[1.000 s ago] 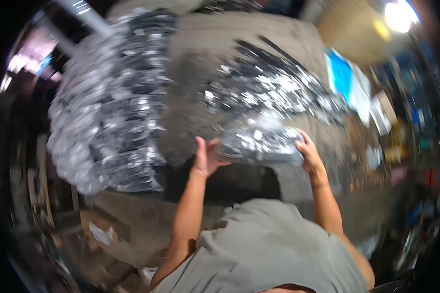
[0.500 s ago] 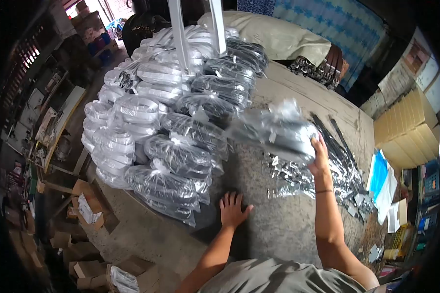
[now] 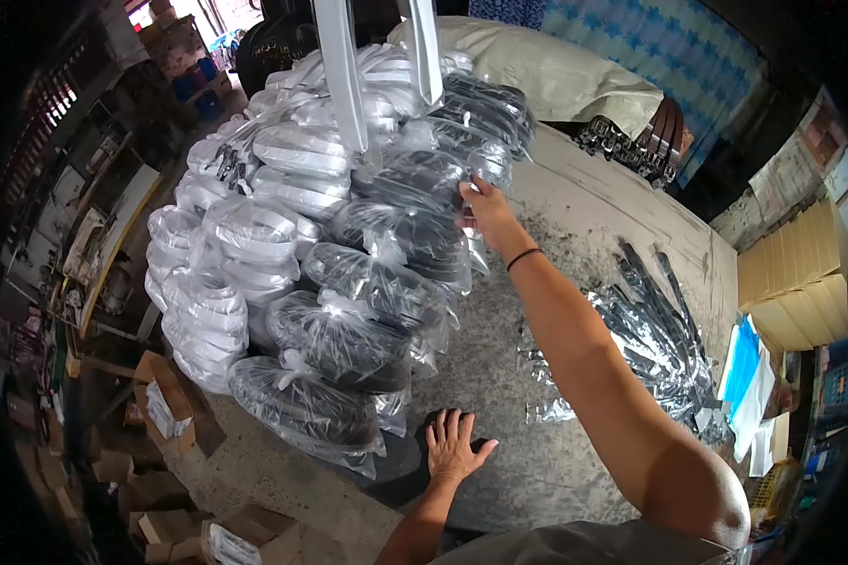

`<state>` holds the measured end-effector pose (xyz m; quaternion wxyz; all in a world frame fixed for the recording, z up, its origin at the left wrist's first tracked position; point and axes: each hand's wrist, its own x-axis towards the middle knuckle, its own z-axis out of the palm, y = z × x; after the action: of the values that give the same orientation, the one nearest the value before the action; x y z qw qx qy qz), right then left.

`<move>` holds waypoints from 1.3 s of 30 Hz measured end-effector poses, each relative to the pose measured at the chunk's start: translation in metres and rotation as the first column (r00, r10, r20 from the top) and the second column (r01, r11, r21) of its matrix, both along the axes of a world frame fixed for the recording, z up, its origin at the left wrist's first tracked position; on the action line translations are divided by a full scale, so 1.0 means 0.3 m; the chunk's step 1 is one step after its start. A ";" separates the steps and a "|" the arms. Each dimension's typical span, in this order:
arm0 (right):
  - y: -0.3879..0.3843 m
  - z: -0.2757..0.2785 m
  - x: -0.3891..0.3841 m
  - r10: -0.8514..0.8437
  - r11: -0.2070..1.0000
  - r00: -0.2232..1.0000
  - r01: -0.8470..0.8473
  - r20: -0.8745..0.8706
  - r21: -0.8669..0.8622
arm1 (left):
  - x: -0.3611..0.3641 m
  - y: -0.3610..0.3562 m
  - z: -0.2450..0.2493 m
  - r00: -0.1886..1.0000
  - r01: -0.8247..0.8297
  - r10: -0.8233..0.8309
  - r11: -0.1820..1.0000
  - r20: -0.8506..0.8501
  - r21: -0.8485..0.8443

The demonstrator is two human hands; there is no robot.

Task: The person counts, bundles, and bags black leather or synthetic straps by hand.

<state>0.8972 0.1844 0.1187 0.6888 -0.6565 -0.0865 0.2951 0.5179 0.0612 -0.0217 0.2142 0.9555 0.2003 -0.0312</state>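
Observation:
My left hand (image 3: 457, 447) lies palm down on the grey tabletop (image 3: 499, 471), fingers spread, near the front of the pile. My right hand (image 3: 485, 209) reaches far forward, its fingers closed on the end of a clear plastic bag of coiled black straps (image 3: 419, 179) on the stack. Part of its grip is hidden from this angle. Nearer me, more tied bags of black straps (image 3: 334, 339) are stacked in a row. Left of them stand similar bags of white straps (image 3: 207, 311). To the right lies a loose heap of black straps in shiny clear sleeves (image 3: 641, 330).
Two white uprights (image 3: 344, 85) hang down in front of the pile. A pale cover (image 3: 546, 71) and brown straps with buckles (image 3: 655, 141) lie at the back. Tan stacked cartons (image 3: 791, 273) stand right; open cardboard boxes (image 3: 174, 405) sit on the floor left.
My right hand has carried the bag of black straps from above the loose heap leftward and away onto the stack. My left hand stays flat on the table. The view has shifted slightly.

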 end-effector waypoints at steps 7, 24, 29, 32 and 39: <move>-0.448 0.002 -0.249 0.013 0.997 0.939 0.016 0.342 -0.079 | -0.012 -0.007 -0.013 0.983 -0.026 0.014 0.997 0.183 0.067; -2.031 -0.072 -1.344 -0.489 0.586 0.844 0.506 0.222 -0.632 | 0.967 0.524 0.469 0.564 0.010 0.816 -0.155 -0.122 -0.988; -2.053 -0.158 -1.434 -0.652 0.511 0.758 0.456 0.017 -0.729 | 1.127 0.589 0.382 0.533 0.016 0.830 -0.204 -0.164 -0.979; -2.029 -0.211 -1.387 -0.582 0.543 0.812 0.429 0.044 -0.722 | 1.180 0.566 0.333 0.568 -0.023 0.809 -0.168 -0.151 -0.986; -1.892 -0.103 -1.160 -0.253 0.529 0.843 0.531 0.474 -0.662 | 1.152 0.546 0.235 0.640 -0.156 0.766 0.217 0.069 -0.964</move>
<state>0.5491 -0.3831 0.0878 0.3639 -0.9267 0.0901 0.0270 0.8635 0.2251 0.0487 0.7377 0.5247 0.3711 0.2070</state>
